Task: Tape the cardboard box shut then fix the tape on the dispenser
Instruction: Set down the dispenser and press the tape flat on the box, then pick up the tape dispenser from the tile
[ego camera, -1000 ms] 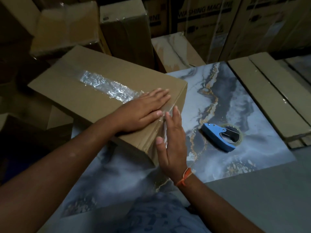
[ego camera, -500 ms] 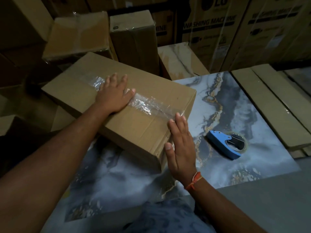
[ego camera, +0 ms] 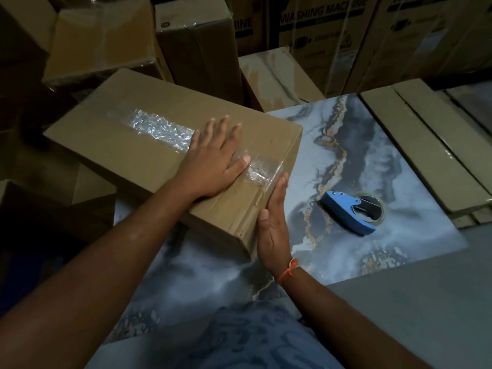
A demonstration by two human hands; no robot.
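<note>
A brown cardboard box (ego camera: 149,155) lies slantwise on a marbled grey surface (ego camera: 346,161). A strip of clear, wrinkled tape (ego camera: 157,127) runs along its top seam and folds over the near right end. My left hand (ego camera: 215,161) lies flat on the tape, fingers spread. My right hand (ego camera: 274,219) presses flat against the box's right end face, fingers straight, an orange thread around its wrist. A blue tape dispenser (ego camera: 348,210) with a clear tape roll lies on the surface to the right, apart from both hands.
Stacked cardboard boxes (ego camera: 194,41) crowd the back and left; large washing machine cartons (ego camera: 332,30) stand behind. Flat wrapped cardboard packs (ego camera: 426,145) lie along the right. A grey floor or panel (ego camera: 412,302) shows at the lower right.
My left hand slid along the tape from the box's far middle back toward the near right end. My right hand stayed pressed on the end face. The dispenser has not moved.
</note>
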